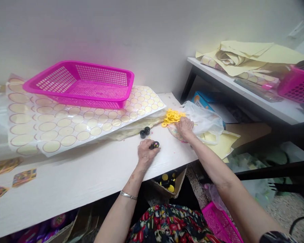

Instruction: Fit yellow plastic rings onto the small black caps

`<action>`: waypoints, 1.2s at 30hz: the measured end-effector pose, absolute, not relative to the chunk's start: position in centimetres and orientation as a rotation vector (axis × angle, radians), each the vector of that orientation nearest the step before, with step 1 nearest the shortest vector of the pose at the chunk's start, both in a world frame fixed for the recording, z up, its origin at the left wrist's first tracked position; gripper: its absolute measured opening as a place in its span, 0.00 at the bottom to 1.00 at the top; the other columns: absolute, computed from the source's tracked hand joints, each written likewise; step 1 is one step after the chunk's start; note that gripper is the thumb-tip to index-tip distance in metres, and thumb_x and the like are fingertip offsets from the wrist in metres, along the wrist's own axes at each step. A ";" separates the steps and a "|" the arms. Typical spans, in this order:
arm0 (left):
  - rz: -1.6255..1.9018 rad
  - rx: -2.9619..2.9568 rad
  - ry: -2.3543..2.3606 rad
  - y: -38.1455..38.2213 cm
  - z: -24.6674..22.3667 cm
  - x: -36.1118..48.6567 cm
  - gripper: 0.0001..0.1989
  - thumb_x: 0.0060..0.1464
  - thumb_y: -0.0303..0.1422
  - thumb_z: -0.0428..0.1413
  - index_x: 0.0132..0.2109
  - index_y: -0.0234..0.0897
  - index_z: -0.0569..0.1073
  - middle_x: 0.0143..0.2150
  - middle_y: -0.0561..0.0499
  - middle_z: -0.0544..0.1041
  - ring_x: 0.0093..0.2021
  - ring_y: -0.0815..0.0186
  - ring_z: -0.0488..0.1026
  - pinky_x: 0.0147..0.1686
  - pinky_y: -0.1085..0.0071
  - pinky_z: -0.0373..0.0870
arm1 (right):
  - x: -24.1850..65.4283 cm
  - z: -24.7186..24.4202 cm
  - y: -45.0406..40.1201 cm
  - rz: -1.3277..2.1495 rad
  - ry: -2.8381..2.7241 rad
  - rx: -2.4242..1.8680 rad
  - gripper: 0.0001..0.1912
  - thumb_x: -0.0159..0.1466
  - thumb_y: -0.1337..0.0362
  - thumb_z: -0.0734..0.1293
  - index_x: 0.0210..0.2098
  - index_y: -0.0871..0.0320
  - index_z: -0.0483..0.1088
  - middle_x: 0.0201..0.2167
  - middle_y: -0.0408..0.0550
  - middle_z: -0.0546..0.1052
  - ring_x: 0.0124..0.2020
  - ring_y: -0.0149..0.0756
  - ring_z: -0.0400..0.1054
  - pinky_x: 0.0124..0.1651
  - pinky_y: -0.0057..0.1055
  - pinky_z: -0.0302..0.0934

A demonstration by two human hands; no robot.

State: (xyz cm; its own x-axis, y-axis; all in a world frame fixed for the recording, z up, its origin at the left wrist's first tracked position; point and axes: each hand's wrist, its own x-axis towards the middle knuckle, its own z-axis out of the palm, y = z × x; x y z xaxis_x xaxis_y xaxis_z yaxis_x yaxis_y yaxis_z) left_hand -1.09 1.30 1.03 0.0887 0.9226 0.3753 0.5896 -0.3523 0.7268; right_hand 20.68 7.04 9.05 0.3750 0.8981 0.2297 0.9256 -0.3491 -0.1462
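Note:
My left hand (pixel 146 153) is wrapped round a small black round container (pixel 155 144), with pink and yellow bits showing at its open end. Just beyond it, two more black containers (pixel 145 132) stand side by side on the white table (pixel 111 175). At the right end of the table my right hand (pixel 184 127) has its fingers curled at the edge of a heap of yellow plastic ring-shaped pieces (pixel 172 116). Its fingertips are partly hidden, so I cannot make out what they hold. A clear plastic bag (pixel 207 118) lies beside that hand.
A pink basket (pixel 98 88) rests on sheets of round stickers (pixel 96 131) at the back left. Colourful cards (pixel 24 177) lie at the left. Below the table edge, a cardboard box (pixel 177 189) holds black and yellow pieces. A shelf (pixel 233 81) with paper stands at the right.

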 end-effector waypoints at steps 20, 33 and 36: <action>1.171 1.979 1.498 1.3 0.9 -0.9 0.15 0.34 0.37 0.65 0.34 0.41 0.75 0.37 0.51 0.75 0.40 0.61 0.68 0.41 0.65 0.64 | 19.2 8.2 6.2 -0.280 -2.126 -1.981 0.12 0.55 0.71 0.61 0.39 0.59 0.70 0.41 0.56 0.69 0.41 0.44 0.58 0.39 0.35 0.53; 1.090 1.965 1.525 1.1 1.2 -0.8 0.16 0.33 0.38 0.65 0.34 0.41 0.75 0.34 0.52 0.74 0.39 0.62 0.67 0.41 0.66 0.62 | 16.9 7.8 7.6 -0.153 -2.715 -1.981 0.16 0.61 0.73 0.54 0.42 0.68 0.70 0.44 0.62 0.68 0.46 0.47 0.57 0.43 0.37 0.53; 1.072 1.956 1.531 1.0 1.3 -0.8 0.17 0.33 0.38 0.65 0.35 0.41 0.75 0.35 0.52 0.75 0.40 0.62 0.67 0.41 0.66 0.62 | 17.2 8.5 7.4 -0.134 -2.754 -1.954 0.17 0.60 0.75 0.54 0.42 0.69 0.70 0.44 0.63 0.68 0.46 0.46 0.58 0.44 0.36 0.53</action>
